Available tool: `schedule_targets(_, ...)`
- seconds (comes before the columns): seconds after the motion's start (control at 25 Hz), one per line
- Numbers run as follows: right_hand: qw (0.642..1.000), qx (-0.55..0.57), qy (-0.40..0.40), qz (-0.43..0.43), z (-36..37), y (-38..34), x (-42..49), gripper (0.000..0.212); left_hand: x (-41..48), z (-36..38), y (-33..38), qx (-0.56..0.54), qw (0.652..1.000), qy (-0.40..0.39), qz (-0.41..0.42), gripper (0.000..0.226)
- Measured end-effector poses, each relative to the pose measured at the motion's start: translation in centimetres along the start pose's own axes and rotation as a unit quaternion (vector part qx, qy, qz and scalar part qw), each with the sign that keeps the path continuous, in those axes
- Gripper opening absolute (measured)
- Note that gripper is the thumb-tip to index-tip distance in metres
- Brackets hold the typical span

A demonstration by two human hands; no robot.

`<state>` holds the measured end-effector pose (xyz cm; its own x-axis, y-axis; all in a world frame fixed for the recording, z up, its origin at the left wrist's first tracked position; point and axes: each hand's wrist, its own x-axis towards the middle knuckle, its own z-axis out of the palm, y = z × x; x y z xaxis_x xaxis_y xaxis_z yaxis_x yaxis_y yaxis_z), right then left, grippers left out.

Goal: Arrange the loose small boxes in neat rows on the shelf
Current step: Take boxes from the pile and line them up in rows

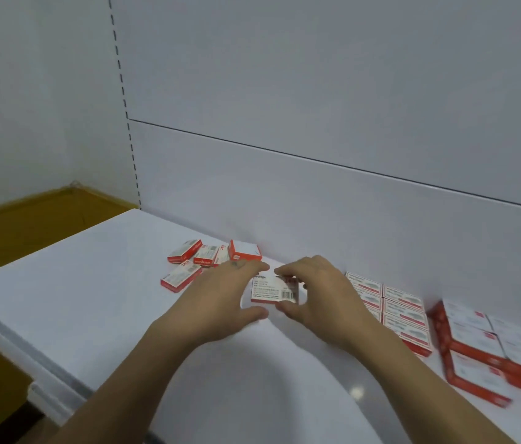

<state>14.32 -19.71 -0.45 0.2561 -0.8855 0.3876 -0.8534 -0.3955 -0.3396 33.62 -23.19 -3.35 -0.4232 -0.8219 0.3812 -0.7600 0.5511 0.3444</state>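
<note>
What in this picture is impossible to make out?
All in the head view:
- The small box: its right end is covered by the fingers of the right hand, and its print is too small to read.
- The left hand: blur hides whether it touches the box.
- The neat rows: their near-left boxes sit behind the right wrist.
- The red stacks: blurred and cut off by the right edge.

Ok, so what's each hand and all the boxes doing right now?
Box: flat on the shelf, barcode side up, held between both hands.
Left hand: fingers curled round the box's left end.
Right hand: fingers and thumb pinching its right end.
Loose boxes: jumbled at odd angles, not yet in rows.
Rows: flat, lined up edge to edge.
Stacks: piled in layers, blurred.
</note>
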Motion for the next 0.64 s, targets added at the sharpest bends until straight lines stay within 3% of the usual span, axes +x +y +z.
schedule_targets(0.24, 0.993, -0.011, 0.096, 0.063, -5.1, 3.1, -4.8, 0.036, 4.4, 1.4, 6.5, -0.111, 0.984, -0.014, 0.142, 0.04)
schedule_targets(0.44, 0.958, 0.039, 0.208, 0.192, -6.8, 4.5, -9.0, 0.041, 6.5, 3.3, 11.2, -0.194, 0.959, -0.011, 0.208, 0.039)
schedule_targets(0.56, 0.922, 0.185, 0.229, 0.252, -5.9, 3.9, -10.9, 0.035, 5.6, 5.1, 12.6, -0.244, 0.943, -0.012, 0.228, 0.041)
schedule_targets(0.64, 0.891, 0.258, 0.226, 0.296, -4.9, 3.8, -11.3, 0.043, 4.5, 6.1, 13.0, -0.244, 0.937, -0.002, 0.25, 0.041)
